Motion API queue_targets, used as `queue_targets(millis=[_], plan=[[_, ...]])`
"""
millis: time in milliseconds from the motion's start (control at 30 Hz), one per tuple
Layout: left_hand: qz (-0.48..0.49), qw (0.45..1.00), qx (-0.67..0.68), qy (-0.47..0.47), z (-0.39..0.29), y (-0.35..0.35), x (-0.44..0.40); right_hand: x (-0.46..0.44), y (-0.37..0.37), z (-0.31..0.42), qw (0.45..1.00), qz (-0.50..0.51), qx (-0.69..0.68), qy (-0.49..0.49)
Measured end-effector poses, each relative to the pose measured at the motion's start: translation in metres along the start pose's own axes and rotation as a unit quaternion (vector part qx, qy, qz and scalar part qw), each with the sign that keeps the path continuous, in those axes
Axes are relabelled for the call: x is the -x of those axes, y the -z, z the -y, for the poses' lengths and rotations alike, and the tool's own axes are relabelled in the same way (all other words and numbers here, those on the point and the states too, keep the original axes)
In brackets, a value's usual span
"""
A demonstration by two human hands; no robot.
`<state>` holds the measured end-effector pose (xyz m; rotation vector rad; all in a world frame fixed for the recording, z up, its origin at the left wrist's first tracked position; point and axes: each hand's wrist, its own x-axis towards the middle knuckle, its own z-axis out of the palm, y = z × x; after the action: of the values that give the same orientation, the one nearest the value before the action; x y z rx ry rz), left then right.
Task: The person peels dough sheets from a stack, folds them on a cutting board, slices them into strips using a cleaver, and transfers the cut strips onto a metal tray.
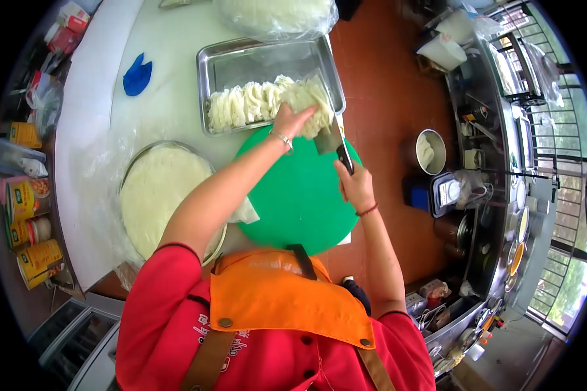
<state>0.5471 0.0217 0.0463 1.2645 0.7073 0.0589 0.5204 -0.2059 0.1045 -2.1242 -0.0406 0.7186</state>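
My right hand (357,184) is wrapped around the black handle of a cleaver (331,139), whose wide blade slants up over the tray's near right corner. My left hand (293,120) holds a bunch of pale, wide noodles (305,96) against the blade; its thumb shows and the other fingers are partly hidden. Beneath them lies a metal tray (231,55) with a row of similar noodles (244,105) along its near side. A round green cutting board (293,192) sits in front of me, below both hands.
Left of the board stands a round pan (166,144) with a pale sheet in it. A plastic-wrapped pale mass (277,16) lies behind the tray, a blue cloth-like piece (137,75) to its left. The table ends at right; a steel pot (429,151) stands beyond.
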Motion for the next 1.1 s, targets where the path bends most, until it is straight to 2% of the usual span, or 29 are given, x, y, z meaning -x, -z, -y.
queue_targets(millis=[33,100,167,300,400,467,533,600,633,667,700,733,833,933,1033,1100], plan=[[0.005,1.000,0.006,0.004,-0.010,-0.005,-0.011,-0.016,0.003,0.008,1.000,-0.016,0.022,0.010],[0.016,1.000,0.016,0.012,-0.028,-0.012,-0.034,-0.050,0.007,0.010,0.983,-0.073,0.139,0.097],[0.019,0.999,-0.019,0.036,-0.001,-0.010,-0.085,-0.071,0.006,0.010,0.932,-0.159,0.247,0.213],[0.051,0.988,-0.109,0.098,0.004,0.003,-0.102,-0.081,0.007,0.024,0.895,-0.202,0.349,0.187],[0.053,0.964,-0.257,-0.042,0.009,0.029,-0.078,-0.078,0.008,0.024,0.881,-0.205,0.392,0.170],[0.111,0.932,-0.332,-0.092,0.018,0.063,-0.052,-0.075,0.013,0.021,0.880,-0.201,0.400,0.159],[0.157,0.882,-0.432,-0.105,0.021,0.099,-0.012,-0.068,0.020,0.014,0.904,-0.214,0.328,0.174],[0.138,0.801,-0.551,-0.189,0.034,0.137,0.034,-0.048,0.016,-0.002,0.927,-0.212,0.254,0.179],[0.135,0.772,-0.592,-0.190,0.039,0.150,0.054,-0.030,0.010,-0.009,0.933,-0.230,0.190,0.200],[0.133,0.742,-0.630,-0.189,0.045,0.162,0.074,-0.012,0.004,-0.018,0.925,-0.256,0.184,0.211],[0.132,0.710,-0.666,-0.187,0.049,0.172,0.091,0.003,-0.004,-0.036,0.935,-0.245,0.144,0.212],[0.138,0.703,-0.679,-0.158,0.050,0.177,0.104,0.017,-0.013,-0.048,0.942,-0.237,0.103,0.214],[0.148,0.672,-0.720,-0.085,0.056,0.178,0.124,0.059,-0.027,-0.067,0.982,-0.138,0.040,0.124],[0.188,0.638,-0.744,-0.055,0.064,0.171,0.121,0.084,-0.047,-0.092,0.995,-0.096,0.022,0.028],[0.153,0.622,-0.740,-0.206,0.073,0.174,0.132,0.103,-0.060,-0.109,0.992,-0.107,-0.065,-0.034],[0.204,0.670,-0.678,-0.223,0.077,0.178,0.134,0.117,-0.062,-0.114,0.988,-0.120,-0.092,-0.043]])
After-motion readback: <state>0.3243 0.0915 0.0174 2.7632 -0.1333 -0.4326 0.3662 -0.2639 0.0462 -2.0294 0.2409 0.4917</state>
